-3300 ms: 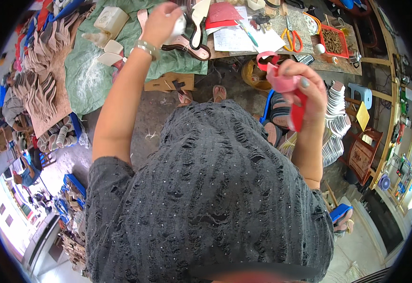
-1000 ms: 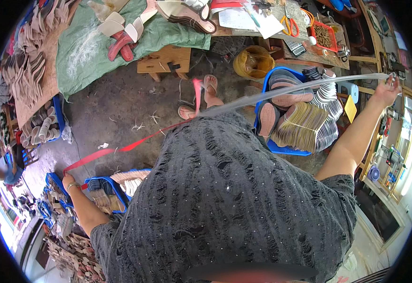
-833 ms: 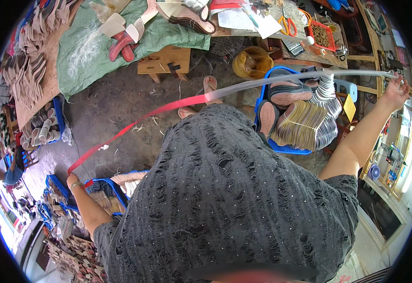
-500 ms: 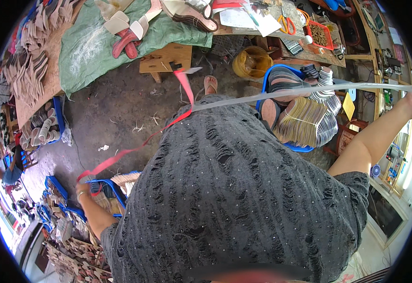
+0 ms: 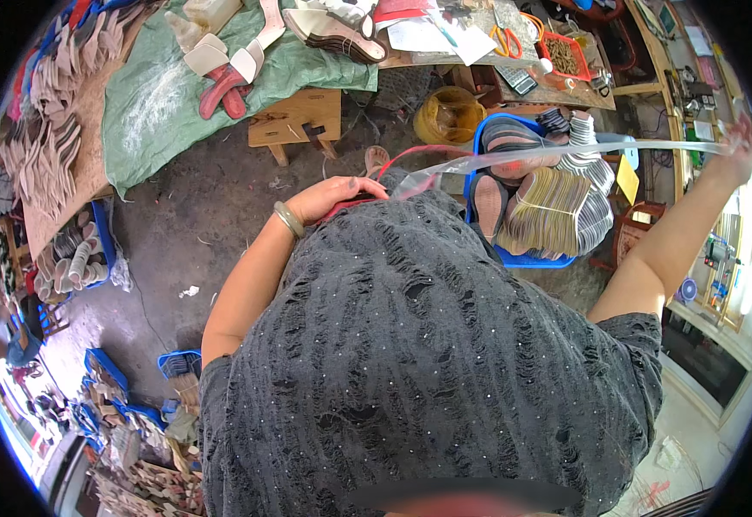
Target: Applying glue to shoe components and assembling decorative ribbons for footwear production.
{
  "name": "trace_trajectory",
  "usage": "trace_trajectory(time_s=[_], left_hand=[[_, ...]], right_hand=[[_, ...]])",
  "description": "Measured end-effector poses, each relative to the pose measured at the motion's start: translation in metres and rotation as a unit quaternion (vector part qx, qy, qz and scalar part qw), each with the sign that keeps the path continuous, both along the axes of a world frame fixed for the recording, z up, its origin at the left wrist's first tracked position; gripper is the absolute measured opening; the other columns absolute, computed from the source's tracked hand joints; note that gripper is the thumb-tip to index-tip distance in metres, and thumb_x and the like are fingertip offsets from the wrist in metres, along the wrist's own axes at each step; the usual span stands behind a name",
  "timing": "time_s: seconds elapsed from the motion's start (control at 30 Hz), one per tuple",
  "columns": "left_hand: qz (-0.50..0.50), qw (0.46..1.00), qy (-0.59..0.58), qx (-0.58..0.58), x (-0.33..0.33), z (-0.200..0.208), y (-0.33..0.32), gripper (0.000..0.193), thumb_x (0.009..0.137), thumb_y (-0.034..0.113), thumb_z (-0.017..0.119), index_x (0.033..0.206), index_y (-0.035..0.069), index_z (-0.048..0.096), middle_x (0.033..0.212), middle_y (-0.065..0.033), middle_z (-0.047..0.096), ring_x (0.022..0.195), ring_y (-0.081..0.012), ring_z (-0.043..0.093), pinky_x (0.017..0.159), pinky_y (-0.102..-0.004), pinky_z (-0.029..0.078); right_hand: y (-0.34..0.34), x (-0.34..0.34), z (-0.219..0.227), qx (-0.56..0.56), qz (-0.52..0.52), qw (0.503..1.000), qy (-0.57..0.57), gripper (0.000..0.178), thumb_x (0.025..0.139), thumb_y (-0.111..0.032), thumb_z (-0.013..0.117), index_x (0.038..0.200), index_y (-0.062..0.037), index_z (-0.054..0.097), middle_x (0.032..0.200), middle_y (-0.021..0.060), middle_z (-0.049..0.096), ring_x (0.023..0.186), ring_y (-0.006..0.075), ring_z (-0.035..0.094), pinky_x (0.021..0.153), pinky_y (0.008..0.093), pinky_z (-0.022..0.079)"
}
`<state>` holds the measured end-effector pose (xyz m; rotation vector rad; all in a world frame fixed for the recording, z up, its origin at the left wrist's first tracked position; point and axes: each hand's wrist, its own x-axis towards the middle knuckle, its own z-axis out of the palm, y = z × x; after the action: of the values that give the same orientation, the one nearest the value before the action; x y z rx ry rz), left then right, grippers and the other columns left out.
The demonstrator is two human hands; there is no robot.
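In front of my waist, my left hand, with a bangle at its wrist, is closed over a red ribbon. The ribbon loops out past my fingertips. A clear, whitish plastic strip starts beside the red loops and stretches to the right. At its far right end my right hand grips it with the arm reached well out; motion blurs those fingers. The strip passes above a blue crate holding stacked insoles.
Ahead stands a wooden stool beside a yellow bucket. A workbench bears orange-handled scissors, a calculator and a red tray. Green cloth covers the table at left. Shoe parts fill crates at lower left.
My left hand has come from far out at the left to my waist, bringing the red ribbon inward into loops. The right hand stays stretched out, slightly shifted, with the clear strip still taut.
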<state>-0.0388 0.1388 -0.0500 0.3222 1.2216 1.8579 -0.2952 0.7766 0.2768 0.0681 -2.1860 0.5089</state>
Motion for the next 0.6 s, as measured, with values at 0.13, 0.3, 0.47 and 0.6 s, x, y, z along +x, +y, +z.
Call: trace_trajectory(time_s=[0.13,0.3,0.47,0.6], left_hand=[[-0.022,0.998,0.022,-0.063,-0.002,0.006,0.001,0.029,0.089,0.023,0.06,0.109,0.002,0.064,0.124,-0.0093,0.059,0.116,-0.0194,0.052,0.103,-0.0335,0.036],[-0.045,0.995,-0.029,-0.09,-0.013,0.012,0.002,0.022,0.089,0.013,0.062,0.108,0.002,0.063,0.116,-0.0048,0.061,0.109,-0.0134,0.055,0.097,-0.0283,0.041],[-0.014,0.995,0.001,-0.1,-0.007,0.01,0.001,0.021,0.09,0.009,0.06,0.11,0.003,0.062,0.109,-0.002,0.062,0.101,-0.0099,0.056,0.093,-0.025,0.043],[0.07,0.985,0.019,-0.154,0.01,-0.003,-0.01,0.025,0.089,0.007,0.059,0.114,0.006,0.061,0.101,-0.0004,0.063,0.089,-0.0057,0.056,0.078,-0.0209,0.046]], right_hand=[[-0.11,0.036,-0.088,-0.31,0.275,0.908,-0.056,0.037,0.091,-0.009,0.051,0.125,0.006,0.05,0.116,0.0184,0.062,0.088,0.0191,0.062,0.073,0.0226,0.048],[-0.29,0.12,-0.218,0.003,0.436,0.779,-0.451,0.059,0.076,-0.01,0.064,0.132,-0.0062,0.045,0.129,0.0118,0.052,0.115,0.023,0.055,0.094,0.0358,0.047],[-0.393,0.188,-0.308,0.1,0.489,0.571,-0.652,0.051,0.083,-0.021,0.066,0.132,-0.0142,0.053,0.12,0.0132,0.063,0.107,0.0323,0.06,0.09,0.0405,0.048],[-0.389,0.169,-0.342,0.149,0.557,0.624,-0.528,0.019,0.087,-0.015,0.058,0.102,-0.0073,0.067,0.088,0.0153,0.066,0.083,0.0332,0.063,0.075,0.0408,0.05]])
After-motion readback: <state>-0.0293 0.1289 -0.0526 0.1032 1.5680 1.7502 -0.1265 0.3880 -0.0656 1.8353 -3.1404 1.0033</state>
